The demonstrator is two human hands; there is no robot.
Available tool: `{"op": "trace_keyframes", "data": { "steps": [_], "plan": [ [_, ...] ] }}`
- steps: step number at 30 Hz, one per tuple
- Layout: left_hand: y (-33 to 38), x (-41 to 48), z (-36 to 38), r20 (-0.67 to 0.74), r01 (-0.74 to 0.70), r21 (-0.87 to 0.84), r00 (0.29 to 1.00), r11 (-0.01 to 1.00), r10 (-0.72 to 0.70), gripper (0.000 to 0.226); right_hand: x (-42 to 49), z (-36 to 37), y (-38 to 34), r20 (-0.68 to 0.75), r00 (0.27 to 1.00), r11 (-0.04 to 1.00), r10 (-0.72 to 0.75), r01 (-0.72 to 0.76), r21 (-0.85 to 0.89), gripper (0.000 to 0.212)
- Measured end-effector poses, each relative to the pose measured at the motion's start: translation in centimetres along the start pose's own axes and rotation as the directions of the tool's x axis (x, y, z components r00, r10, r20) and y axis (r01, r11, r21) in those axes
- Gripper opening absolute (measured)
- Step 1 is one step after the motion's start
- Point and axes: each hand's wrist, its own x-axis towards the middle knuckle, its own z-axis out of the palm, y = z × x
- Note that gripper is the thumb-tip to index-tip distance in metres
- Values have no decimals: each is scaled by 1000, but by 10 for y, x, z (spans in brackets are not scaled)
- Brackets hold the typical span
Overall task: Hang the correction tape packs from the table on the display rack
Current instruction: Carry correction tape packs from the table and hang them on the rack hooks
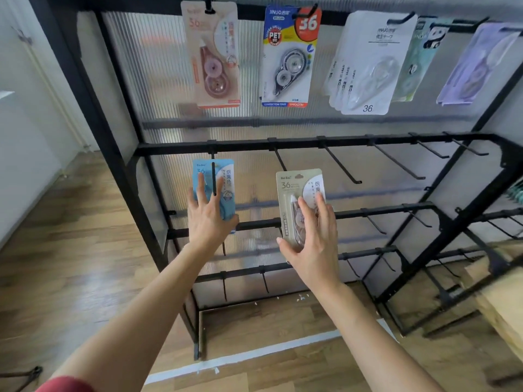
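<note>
A blue correction tape pack [225,176] hangs on the leftmost hook [214,176] of the rack's second bar. My left hand [208,215] lies flat against its front, fingers straight and spread either side of the hook. My right hand [312,236] grips a beige correction tape pack [294,190], thumb on its left edge and fingers over its front. That pack is upright, in front of the rack, just right of the second hook [280,159]. The table is out of view.
The black display rack [311,142] has several bare hooks on its second and lower bars. Along the top bar hang a pink pack [215,52], a blue-and-red pack [288,58], a white stack [368,63] and others. A wooden surface [503,304] sits at the right.
</note>
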Motion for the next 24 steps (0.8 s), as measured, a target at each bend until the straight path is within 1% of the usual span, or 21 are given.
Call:
{"op": "trace_keyframes", "data": {
  "steps": [3, 8, 13, 17, 21, 24],
  "plan": [
    [-6, 26, 1, 27, -21, 34, 999, 999, 20, 91, 8, 4, 3, -11, 1000, 1000, 0, 0, -20, 73],
    [-13, 54, 9, 44, -1, -28, 999, 1000, 2, 95, 15, 6, 6, 7, 1000, 999, 6, -5, -49, 75],
    [-14, 60, 16, 24, 13, -51, 1000, 999, -12, 97, 15, 7, 9, 23, 1000, 997, 17, -16, -71, 77],
    [-12, 52, 18, 41, 37, -62, 999, 997, -35, 97, 15, 7, 8, 25, 1000, 999, 18, -17, -51, 77],
    [-7, 33, 9, -45, 54, -112, 997, 992, -60, 100, 14, 6, 5, -3, 1000, 1000, 9, -9, -21, 76],
    [-2, 15, -3, -169, 25, -200, 984, 980, -59, 97, 7, 6, 3, -16, 1000, 1000, 9, -10, -9, 75]
  ]
}}
